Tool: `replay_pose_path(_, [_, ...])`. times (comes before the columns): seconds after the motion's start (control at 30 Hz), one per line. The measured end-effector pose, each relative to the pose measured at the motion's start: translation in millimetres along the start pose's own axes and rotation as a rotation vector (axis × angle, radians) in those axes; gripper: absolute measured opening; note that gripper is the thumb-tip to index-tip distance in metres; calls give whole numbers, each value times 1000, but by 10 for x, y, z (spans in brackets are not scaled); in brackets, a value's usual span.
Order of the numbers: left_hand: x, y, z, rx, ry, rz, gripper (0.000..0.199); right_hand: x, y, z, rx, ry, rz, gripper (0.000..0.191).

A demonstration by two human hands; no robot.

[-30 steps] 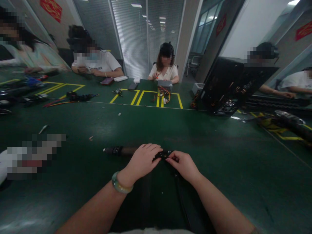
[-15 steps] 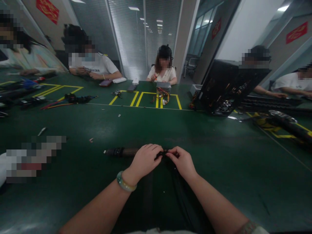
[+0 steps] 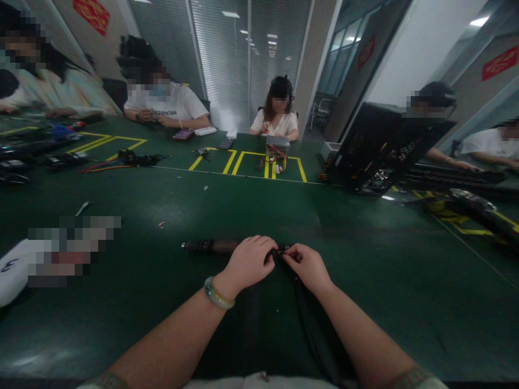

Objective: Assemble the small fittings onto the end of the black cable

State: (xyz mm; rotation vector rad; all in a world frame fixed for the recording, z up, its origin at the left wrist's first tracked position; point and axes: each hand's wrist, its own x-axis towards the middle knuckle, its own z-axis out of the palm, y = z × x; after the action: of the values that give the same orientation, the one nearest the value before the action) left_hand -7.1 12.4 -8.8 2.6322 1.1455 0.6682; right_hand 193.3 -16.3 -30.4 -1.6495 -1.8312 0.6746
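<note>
Two bare hands are at work over one green surface [image 3: 162, 324], which is flat, smooth and a bit shiny. One dark stick [image 3: 223, 247] lies on it, right in front of the person. It is long and round, with bumpy rings and one shiny silver tip [image 3: 184, 245] at its left end. The left hand [image 3: 252, 262] lies over the stick, and its grip is curled down around it. The right hand [image 3: 308, 268] has thumb and finger together, so its grip is pinched on one small black end piece [image 3: 279, 252] beside the left fingertips. What that piece is made of, I cannot tell. One thin, bendy black strap [image 3: 303, 308] runs from near the right hand down toward the person. One hard, round bangle [image 3: 219, 294], green and yellow, sits on the left wrist.

Off to the left are one smooth white thing [image 3: 16, 270] with a curved end, one thin pale stick [image 3: 82, 208] and one tiny pinkish scrap [image 3: 161, 224]. Farther back are one gray box [image 3: 278, 141] with many red, yellow and black wires [image 3: 279, 156], and one big boxy black case [image 3: 381, 146] that leans over. Flat yellow lines [image 3: 268, 167] make corners there.
</note>
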Motion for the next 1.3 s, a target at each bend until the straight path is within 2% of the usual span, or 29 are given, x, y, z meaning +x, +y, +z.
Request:
replay_pose_path(0.2, [3, 9, 14, -1, 1, -2, 13, -11, 9, 9, -25, 13, -22, 9])
replay_pose_path(0.43, [4, 34, 11, 48, -20, 15, 11, 6, -2, 10, -49, -12, -42, 7])
replay_pose_path(0.6, [20, 74, 77, 54, -37, 20, 10, 7, -8, -3, -21, -26, -52, 9])
replay_pose_path(0.83, [26, 51, 90, 12, -17, 10, 9, -2, 39, -71, 10, -108, -25, 19])
replay_pose_path(1.3, [33, 56, 79, 16, -27, -10, 12, 19, 49, -34, -13, -69, -55, 11])
